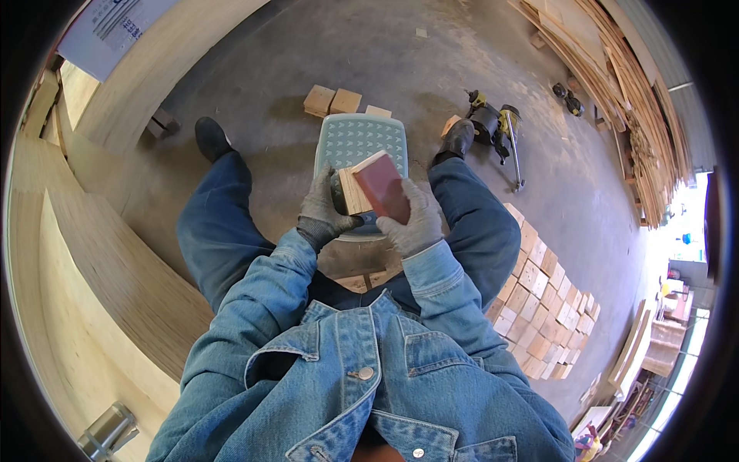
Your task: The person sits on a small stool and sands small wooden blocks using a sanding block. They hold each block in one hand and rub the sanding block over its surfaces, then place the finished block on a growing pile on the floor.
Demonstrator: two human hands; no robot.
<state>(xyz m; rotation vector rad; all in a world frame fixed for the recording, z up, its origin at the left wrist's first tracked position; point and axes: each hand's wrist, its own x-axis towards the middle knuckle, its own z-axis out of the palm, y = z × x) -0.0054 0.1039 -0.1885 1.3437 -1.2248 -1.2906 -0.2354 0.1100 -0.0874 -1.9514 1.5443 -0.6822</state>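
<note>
I sit with my knees apart over a pale blue plastic stool (pixel 362 138). My left hand (pixel 322 209), in a grey glove, grips a small light wooden block (pixel 356 190) from its left side. My right hand (pixel 414 219), also gloved, presses a reddish-brown sanding pad (pixel 382 185) against the block's upper face. Both hands hover just above the stool's near edge, between my jeans-clad legs.
Loose wooden blocks (pixel 331 100) lie on the concrete floor beyond the stool. Rows of stacked blocks (pixel 539 300) sit at my right. A power tool (pixel 493 123) lies right of my foot. Curved plywood sheets (pixel 92 254) stand at left, and plank stacks (pixel 616 69) at far right.
</note>
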